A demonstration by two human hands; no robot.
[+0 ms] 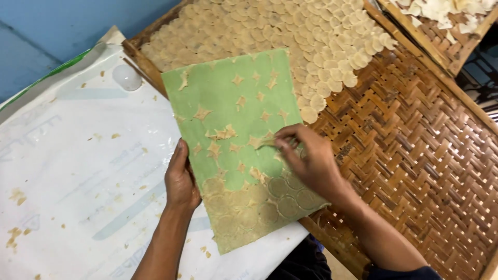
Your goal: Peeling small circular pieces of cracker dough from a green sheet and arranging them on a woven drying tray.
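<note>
A flat green rectangular sheet (233,109) lies tilted across the scene, its matte face dotted with pale star-shaped scraps of thin dough (223,134), little pointed leftovers clinging between where circles were cut; along its near end a patch of tan dough (249,205) is scored into neat round discs sitting edge to edge. The sheet rests half on a white plastic sack-like cover (78,171) spread over the surface and half on the edge of a big brown woven bamboo tray (415,155), herringbone slats glossy and ribbed. The left hand (180,179) grips the sheet's left edge, thumb laid along the green face, fingers curled under it. The right hand (306,158) hovers over the middle of the sheet, fingertips (280,136) pinched together on a strip of pale dough scrap (262,141), lifting it just off the green. At the far end of the tray, rows of thin cream-coloured round discs (290,36) overlap like fish scales, filling the upper part in tidy lines, dry-looking and slightly translucent. The white cover is speckled with small tan crumbs (15,197), and a clear round bump (126,78) shows near its top edge. A second woven tray (441,46) with pale irregular flakes (441,10) sits at the upper right corner
</note>
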